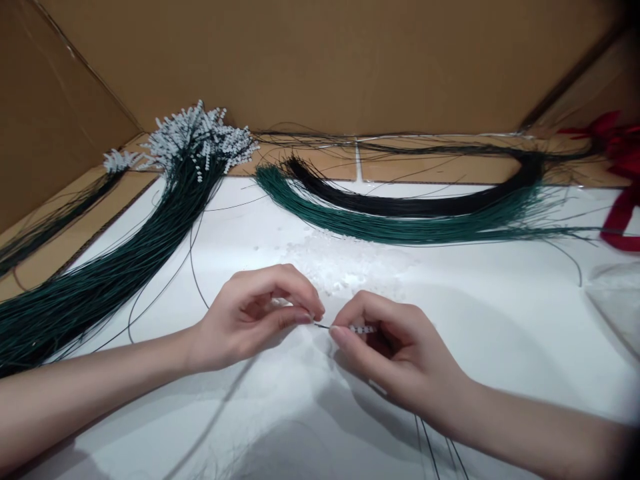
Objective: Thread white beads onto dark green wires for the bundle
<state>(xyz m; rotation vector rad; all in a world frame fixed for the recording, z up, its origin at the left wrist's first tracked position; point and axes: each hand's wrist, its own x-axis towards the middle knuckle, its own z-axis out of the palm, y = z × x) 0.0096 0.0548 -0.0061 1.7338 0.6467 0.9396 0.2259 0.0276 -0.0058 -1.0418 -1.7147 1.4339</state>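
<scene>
My right hand (395, 347) is closed in a pinch on a thin dark wire (323, 326). A short row of white beads (363, 329) shows on the wire between its fingers, and dark wire ends hang below that hand. My left hand (265, 317) is closed too, thumb and forefinger together at the wire's tip. Whatever those fingertips hold is too small to make out. Behind both hands, small clear-white loose beads (345, 273) lie scattered on the white surface (500, 333).
At left lies a thick bundle of dark green wires (135, 260) with white-beaded tips (200, 137), beside a smaller beaded bundle (120, 161). Plain green wires (400, 227) and black wires (400, 205) curve across the back. Red ribbon (620, 217) and a clear bag (617, 297) are at right. Cardboard walls (325, 67) enclose the back.
</scene>
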